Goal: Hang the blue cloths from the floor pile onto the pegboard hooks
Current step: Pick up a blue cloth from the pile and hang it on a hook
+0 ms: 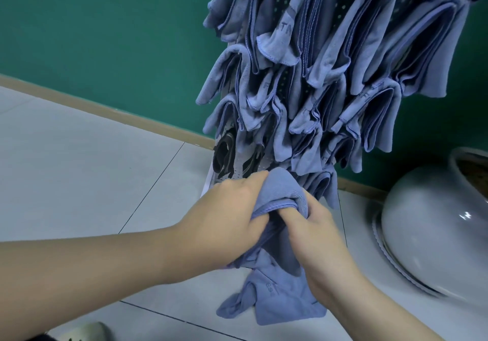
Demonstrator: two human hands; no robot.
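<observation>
Both hands grip one blue cloth (280, 190) at its bunched upper fold, just in front of the bottom of the pegboard (239, 170). My left hand (224, 219) holds the fold from the left, my right hand (317, 235) pinches it from the right. The cloth's lower part (274, 296) trails down toward the floor. Several blue cloths (330, 58) hang in rows on the pegboard above. The hooks are hidden by fabric. No floor pile is in view.
The white perforated pegboard leans against a green wall (105, 37); black items (224, 156) hang at its lower left. A white pot-like vessel (433, 230) sits on the grey tiled floor (79, 169) at right. A shoe tip (87, 331) shows at the bottom left.
</observation>
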